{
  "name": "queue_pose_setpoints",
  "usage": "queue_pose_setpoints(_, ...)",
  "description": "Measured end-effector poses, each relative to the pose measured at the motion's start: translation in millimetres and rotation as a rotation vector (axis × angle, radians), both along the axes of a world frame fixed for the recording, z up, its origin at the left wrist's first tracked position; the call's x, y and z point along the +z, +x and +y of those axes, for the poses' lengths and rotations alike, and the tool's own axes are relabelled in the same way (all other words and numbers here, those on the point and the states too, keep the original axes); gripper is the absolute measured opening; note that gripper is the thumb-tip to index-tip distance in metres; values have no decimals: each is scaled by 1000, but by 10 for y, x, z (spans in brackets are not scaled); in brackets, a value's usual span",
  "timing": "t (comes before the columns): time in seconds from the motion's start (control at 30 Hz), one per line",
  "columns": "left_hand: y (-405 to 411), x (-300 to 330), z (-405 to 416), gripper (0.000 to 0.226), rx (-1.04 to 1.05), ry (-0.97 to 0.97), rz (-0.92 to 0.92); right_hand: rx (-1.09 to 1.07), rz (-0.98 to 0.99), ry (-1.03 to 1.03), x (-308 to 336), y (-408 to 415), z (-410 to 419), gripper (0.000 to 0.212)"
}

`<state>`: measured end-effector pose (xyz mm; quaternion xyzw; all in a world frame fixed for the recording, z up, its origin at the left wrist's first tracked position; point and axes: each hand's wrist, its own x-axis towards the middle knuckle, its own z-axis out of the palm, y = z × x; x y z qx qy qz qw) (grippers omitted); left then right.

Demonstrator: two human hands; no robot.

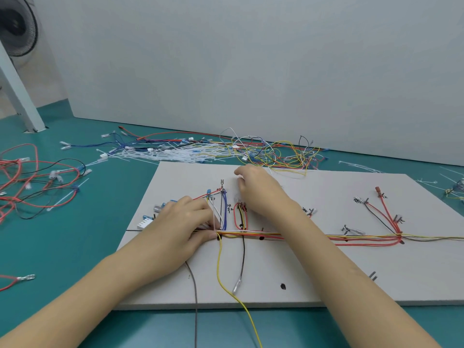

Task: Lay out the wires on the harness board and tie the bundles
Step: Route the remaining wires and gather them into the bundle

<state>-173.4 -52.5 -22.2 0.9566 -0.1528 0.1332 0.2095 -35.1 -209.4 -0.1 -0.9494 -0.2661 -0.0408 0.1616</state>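
Harness board point(326, 277): white, flat on the teal floor point(75, 237) in front of you, w/ black marker dots and handwritten labels. Main wire bundle point(313, 237): red, yellow, white, grey strands running L–R across the board's middle, off the right edge; branches fan up at the right end to red and clear terminals. Your left hand point(183, 227): palm down on the board at the bundle's left end, fingers curled, thumb and fingertips pinching the strands where the white and blue wires point(224, 212) turn up toward a metal terminal. Your right hand point(258, 190): further up the board, just right of that terminal, fingers curled under; can't tell if they grip anything, tips hidden. Red wire loop point(241, 217): between the two hands, standing up from the bundle. Yellow wire point(221, 272): drops from the bundle, runs off the board's near edge. Dark wire w/ clear-sleeved terminal point(237, 285): hangs down beside it, terminal lying on the board. Grey wire point(195, 310): from under your left wrist, off the near edge. Spare wires + white cable ties point(175, 154): heaped beyond the board along the wall. Red/black wire pile point(27, 182): on the floor, far left. Fan point(17, 26): top left corner.
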Motion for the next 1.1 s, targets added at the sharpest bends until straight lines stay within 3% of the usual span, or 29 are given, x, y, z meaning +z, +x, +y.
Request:
queue_pose_setpoints(0.1,-20,-11,-30,5,23,60,-18,-10,61,-43,-18,71,-12,18)
queue_pose_setpoints(0.43,-42,38,-109,10,98,223,-115,-4,14,-116,-62,102,35,18)
queue_pose_setpoints(0.53,-39,31,-74,6,72,174,-87,-53,19,-66,-74,138,42,18)
queue_pose_setpoints(0.6,-33,15,-39,5,51,111,-62,-88,10,-20,-80,175,38,30)
queue_pose_setpoints(0.67,-30,-3,-24,18,55,51,-44,-104,-14,-5,-75,203,37,43)
queue_pose_setpoints(0.77,-20,-15,-38,33,68,-19,-49,-72,-52,-82,-84,241,51,43)
queue_pose_setpoints(0.93,14,-26,-73,15,79,-136,-41,-91,-73,-87,-89,252,89,31)
queue_pose_setpoints(1.1,-1,-36,-106,9,93,-158,-19,-121,67,116,-94,321,52,32)
